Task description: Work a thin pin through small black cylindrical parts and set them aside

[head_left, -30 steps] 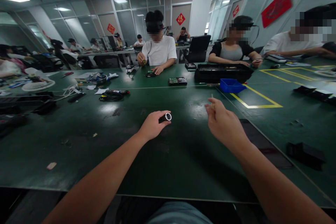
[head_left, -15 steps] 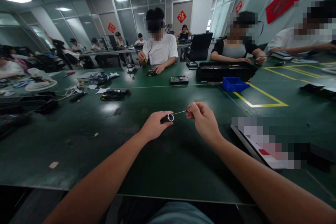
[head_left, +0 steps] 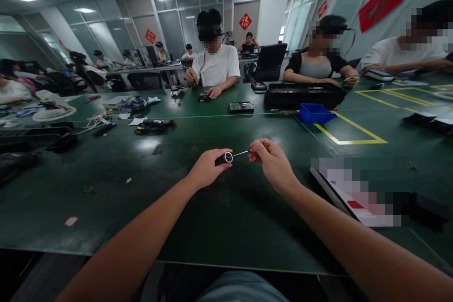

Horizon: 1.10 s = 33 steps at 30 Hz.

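My left hand (head_left: 205,168) is closed round a small black cylinder with a silver ring at its open end (head_left: 226,157), held just above the green table (head_left: 219,217). My right hand (head_left: 272,162) pinches the reddish handle of a thin screwdriver (head_left: 241,153). Its metal shaft points left, and the tip reaches the cylinder's ringed end. Both hands hover near the table's middle, a short gap between them.
A blue bin (head_left: 314,113) and a long black tray (head_left: 304,95) sit beyond on the right, inside yellow floor-tape lines. Cables and a black tool (head_left: 152,127) lie far left. A flat black case (head_left: 421,210) lies at right. People work across the table.
A second ago my right hand was apart, raised at the right. It has moved left and brought the screwdriver tip to the cylinder. My left hand has barely shifted.
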### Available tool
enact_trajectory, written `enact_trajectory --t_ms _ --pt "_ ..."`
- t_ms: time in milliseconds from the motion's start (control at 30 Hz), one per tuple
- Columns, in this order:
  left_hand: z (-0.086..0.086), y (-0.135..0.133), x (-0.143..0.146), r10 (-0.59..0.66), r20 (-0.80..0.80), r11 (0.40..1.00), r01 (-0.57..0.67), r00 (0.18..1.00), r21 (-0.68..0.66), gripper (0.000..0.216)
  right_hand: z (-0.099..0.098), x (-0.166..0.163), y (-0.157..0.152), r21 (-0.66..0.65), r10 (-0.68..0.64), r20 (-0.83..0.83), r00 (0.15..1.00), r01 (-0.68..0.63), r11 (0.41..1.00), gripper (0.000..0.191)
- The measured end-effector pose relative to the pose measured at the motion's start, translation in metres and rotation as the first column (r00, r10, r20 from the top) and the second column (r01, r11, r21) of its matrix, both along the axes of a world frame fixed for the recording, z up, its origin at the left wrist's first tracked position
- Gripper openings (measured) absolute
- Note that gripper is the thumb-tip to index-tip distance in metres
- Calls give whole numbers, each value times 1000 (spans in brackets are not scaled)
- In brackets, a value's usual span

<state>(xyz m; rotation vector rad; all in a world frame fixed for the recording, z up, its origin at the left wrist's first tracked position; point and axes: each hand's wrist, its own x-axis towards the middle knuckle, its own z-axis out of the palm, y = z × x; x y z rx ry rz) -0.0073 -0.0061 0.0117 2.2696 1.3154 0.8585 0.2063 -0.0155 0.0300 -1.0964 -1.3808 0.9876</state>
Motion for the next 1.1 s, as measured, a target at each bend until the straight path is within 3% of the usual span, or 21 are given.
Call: enact_trajectory --t_ms 100,167,433,633,767,933,1100 --pt "0 0 0 -4 5 1000 4 1000 -6 40 10 1 -2 3 -32 195 980 32 999 28" --pt "-1 0 0 -9 13 1000 9 1000 -7 41 15 0 -3 6 -33 229 973 32 999 28" --pt "-5 3 -2 9 35 1000 -10 999 16 40 22 -11 4 -72 -44 138 989 55 996 25" --pt "-1 1 -1 3 1 1000 -3 1000 -6 39 6 -5 4 -118 -76 74 994 85 989 30" --pt "-1 1 -1 2 4 1000 -2 1000 -14 40 -3 -4 1 -69 -60 -17 998 59 996 31" --pt "0 0 -1 6 7 1000 -6 1000 -14 41 -3 -4 -3 -6 -66 23 998 66 998 30" --pt "2 -2 0 5 7 1000 -5 1000 -26 39 -9 -3 -1 -31 -73 -18 997 72 997 32"
